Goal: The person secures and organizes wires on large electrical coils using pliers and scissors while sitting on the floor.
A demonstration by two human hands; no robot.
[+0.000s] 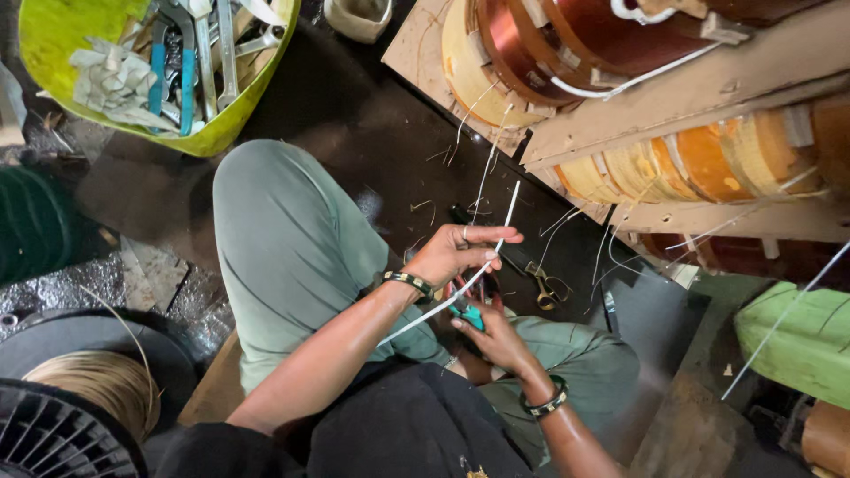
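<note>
Centre of frame: your left hand (456,254) pinches a white sleeve strip (496,248), thumb and forefinger closed on it, remaining fingers loosely curled. The strip runs from lower centre up toward the copper coils (567,44) at upper right. Just below, your right hand (496,336) is wrapped around a teal-handled tool (467,312), fingers closed. Scissors (544,285) lie on the dark floor right of your hands. Upper left: yellow-green basin (53,35) holding pliers.

This is a motor or transformer winding workshop, shown by large copper coils (567,40) on a wooden frame (699,93), a yellow-green tub (226,124) of pliers and spanners, wire offcuts littering the dark floor (354,124), and a wire spool (93,381).
</note>
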